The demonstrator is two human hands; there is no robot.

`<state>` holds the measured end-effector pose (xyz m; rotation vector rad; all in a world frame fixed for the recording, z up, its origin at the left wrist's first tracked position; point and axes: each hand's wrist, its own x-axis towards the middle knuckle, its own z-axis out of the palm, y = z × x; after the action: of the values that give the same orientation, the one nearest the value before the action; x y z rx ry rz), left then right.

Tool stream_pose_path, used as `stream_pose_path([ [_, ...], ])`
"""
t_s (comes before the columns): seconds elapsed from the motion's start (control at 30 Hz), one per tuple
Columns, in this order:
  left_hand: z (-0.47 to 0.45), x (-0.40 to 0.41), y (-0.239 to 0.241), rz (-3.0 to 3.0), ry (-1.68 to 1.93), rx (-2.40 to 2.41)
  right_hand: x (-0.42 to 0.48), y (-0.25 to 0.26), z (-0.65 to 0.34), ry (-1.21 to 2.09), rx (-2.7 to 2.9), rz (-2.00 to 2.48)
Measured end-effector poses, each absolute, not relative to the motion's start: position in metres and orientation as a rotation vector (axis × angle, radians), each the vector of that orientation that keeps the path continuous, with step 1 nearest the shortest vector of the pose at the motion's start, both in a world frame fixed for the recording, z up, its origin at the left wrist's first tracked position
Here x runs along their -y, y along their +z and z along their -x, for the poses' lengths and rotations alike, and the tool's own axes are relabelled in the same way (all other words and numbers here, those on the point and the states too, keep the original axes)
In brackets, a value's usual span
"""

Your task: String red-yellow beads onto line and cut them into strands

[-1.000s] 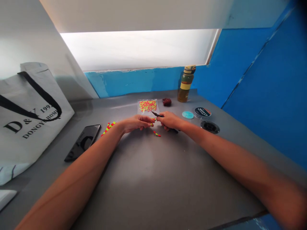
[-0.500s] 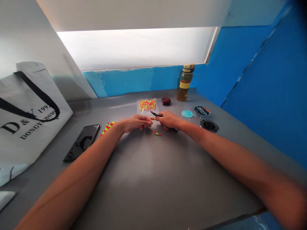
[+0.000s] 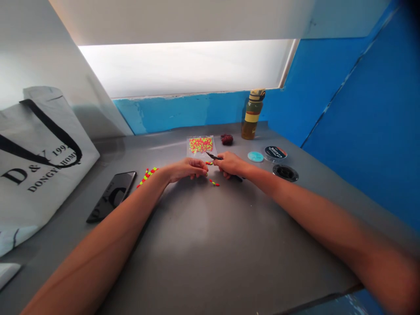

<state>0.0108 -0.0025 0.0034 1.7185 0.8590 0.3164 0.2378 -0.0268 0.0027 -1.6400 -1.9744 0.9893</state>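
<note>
Over the middle of the table, my left hand (image 3: 189, 169) is closed in a pinch; whatever lies between its fingertips is too small to make out. Beside it on the right, my right hand (image 3: 229, 163) grips black pliers (image 3: 214, 156), their pointed nose toward the left and a handle showing below the palm. Just under the fingertips is a short row of red and yellow-green beads (image 3: 214, 183). Another small red and yellow bead piece (image 3: 209, 162) shows between the hands. Several more bead rows (image 3: 147, 176) lie together left of my left wrist.
A clear bag of red and yellow beads (image 3: 201, 144) lies behind the hands, near a dark red lump (image 3: 226, 139) and a bottle (image 3: 252, 114). To the right are a light blue disc (image 3: 255, 156), a labelled round lid (image 3: 275, 153) and a black spool (image 3: 285, 173). A phone (image 3: 111, 196) and tote bag (image 3: 42, 162) stand left.
Almost nothing differs. The fingers of my left hand have shifted very slightly, and the whole view has tilted a little; the pliers stay in my right hand.
</note>
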Motion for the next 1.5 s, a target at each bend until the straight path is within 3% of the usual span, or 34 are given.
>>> stream_pose_path([
  [0.97, -0.010, 0.002, 0.000, -1.673, 0.269, -0.837, 0.029, 0.003, -0.235, 1.033, 1.981, 1.567],
  [1.1, -0.009, 0.001, -0.001, -1.641, 0.274, -0.802, 0.030, 0.001, -0.234, 0.911, 2.081, 1.574],
  [1.37, -0.019, 0.004, -0.012, -1.511, 0.731, -1.066, 0.037, 0.006, -0.231, 0.745, 2.168, 1.557],
  [1.5, -0.021, -0.002, -0.021, -1.769, 0.922, -1.237, 0.033, 0.005, -0.233, 0.774, 2.156, 1.551],
])
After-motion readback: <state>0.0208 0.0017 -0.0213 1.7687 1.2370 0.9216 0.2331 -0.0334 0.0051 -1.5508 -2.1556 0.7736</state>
